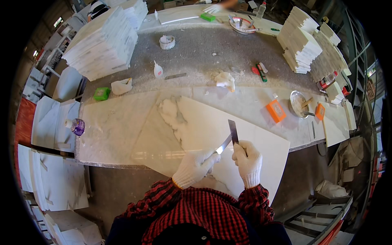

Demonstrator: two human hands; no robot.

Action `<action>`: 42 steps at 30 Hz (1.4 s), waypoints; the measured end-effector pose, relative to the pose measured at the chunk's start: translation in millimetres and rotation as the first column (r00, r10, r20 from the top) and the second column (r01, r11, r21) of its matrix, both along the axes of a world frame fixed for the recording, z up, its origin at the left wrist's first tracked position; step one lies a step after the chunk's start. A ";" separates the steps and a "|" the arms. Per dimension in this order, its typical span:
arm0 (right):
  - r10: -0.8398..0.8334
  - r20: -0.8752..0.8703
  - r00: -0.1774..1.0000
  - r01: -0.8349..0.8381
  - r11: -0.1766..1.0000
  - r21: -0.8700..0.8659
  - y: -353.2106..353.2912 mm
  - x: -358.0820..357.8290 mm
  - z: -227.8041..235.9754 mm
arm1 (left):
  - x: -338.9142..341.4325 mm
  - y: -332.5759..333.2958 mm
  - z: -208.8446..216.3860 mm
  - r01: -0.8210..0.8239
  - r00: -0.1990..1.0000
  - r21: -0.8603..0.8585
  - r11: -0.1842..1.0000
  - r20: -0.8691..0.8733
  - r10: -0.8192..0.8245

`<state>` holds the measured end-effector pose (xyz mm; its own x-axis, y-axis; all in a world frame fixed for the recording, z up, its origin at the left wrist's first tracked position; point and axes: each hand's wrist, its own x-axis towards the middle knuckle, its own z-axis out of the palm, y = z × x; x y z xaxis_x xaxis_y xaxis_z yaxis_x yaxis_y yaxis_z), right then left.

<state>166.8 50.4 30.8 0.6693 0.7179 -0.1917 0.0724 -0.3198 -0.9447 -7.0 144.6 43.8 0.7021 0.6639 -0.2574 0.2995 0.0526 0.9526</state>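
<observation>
Two flat metal blades: silvery left blade (224,145), darker right blade (232,130), both above a white marble slab (261,141), in front of the person's chest. Left hand (197,166), white knit glove, grip pinching the left blade's lower end, thumb on top; that end is hidden in the glove. Right hand (248,161), same glove, grip closed around the right blade's base, fingers curled, blade pointing up and away; base covered too. Blades overlap in view; can't tell if they touch. Slab lies angled on the counter (196,47), overhanging its near edge, partly covered by hands and checked sleeves. To the right, orange box (276,111), then metal bowl (299,105) with pale paste and tools, small orange box (320,111) beyond. Farther: crumpled white cloth (225,81), thin metal strip (175,76), white squeeze bottle (158,70), green box (101,94) at left. Far edge: a co-worker's gloved hand (212,9), arm blurred and cut off. Tile stack (102,45) far left; outer rim dark, bent, hard to read.
</observation>
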 end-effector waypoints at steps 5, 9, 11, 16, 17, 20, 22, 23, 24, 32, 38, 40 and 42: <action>0.102 0.127 0.987 -0.094 0.993 -0.066 -4.1 -11.1 3.4 | 0.6 -0.4 0.4 -0.005 1.000 0.005 1.000 -0.002 0.005; 0.138 0.090 0.986 -0.139 0.990 0.014 -8.8 -17.6 1.9 | 6.5 0.6 2.8 0.014 1.000 0.053 0.998 -0.015 -0.013; 0.153 0.119 0.981 -0.155 0.988 0.008 -9.7 -14.6 -2.7 | 5.9 -1.6 -2.0 -0.010 1.000 0.123 0.992 -0.010 0.011; 0.214 0.246 0.945 -0.247 0.962 0.114 -10.4 -13.8 -13.0 | 6.3 1.5 4.4 0.004 0.999 0.061 0.998 -0.048 -0.001; 0.228 0.289 0.930 -0.259 0.963 0.076 -7.7 -22.4 2.2 | 5.7 1.2 3.8 -0.002 0.999 0.075 0.997 -0.049 0.006; 0.073 0.103 0.992 -0.071 0.997 -0.027 -1.3 1.3 7.7 | 3.2 3.3 5.1 0.021 0.998 0.063 0.998 -0.055 -0.018; 0.147 0.122 0.982 -0.147 0.989 -0.007 -7.1 -7.2 9.5 | 6.4 -0.3 7.0 -0.008 0.999 0.041 0.999 -0.050 0.010; 0.206 0.165 0.964 -0.212 0.977 0.013 -10.0 -10.8 5.4 | 9.4 -2.3 7.8 -0.018 0.999 0.032 0.999 -0.047 0.019; 0.263 0.210 0.942 -0.275 0.961 0.031 -11.6 -11.0 0.9 | 9.5 -3.0 6.8 -0.013 0.998 0.062 0.998 -0.060 0.017; -0.415 0.374 0.830 0.459 0.888 -0.033 -70.0 190.8 -74.5 | 4.9 -15.2 4.8 -0.104 0.994 -0.296 0.949 -0.007 0.107; -0.160 0.685 0.711 0.439 0.862 -0.253 -147.4 340.3 -140.2 | 16.3 -26.3 -5.0 -0.053 0.989 -0.382 0.923 -0.145 -0.003; 0.060 0.814 0.577 0.525 0.736 -0.427 -129.6 325.5 -118.6 | 9.6 -25.0 -16.9 -0.091 0.996 -0.429 0.899 -0.035 0.084; 0.109 0.789 0.604 0.557 0.651 -0.516 -89.6 257.9 -63.8 | 0.9 -24.0 -20.6 -0.140 0.987 -0.439 0.888 0.014 0.162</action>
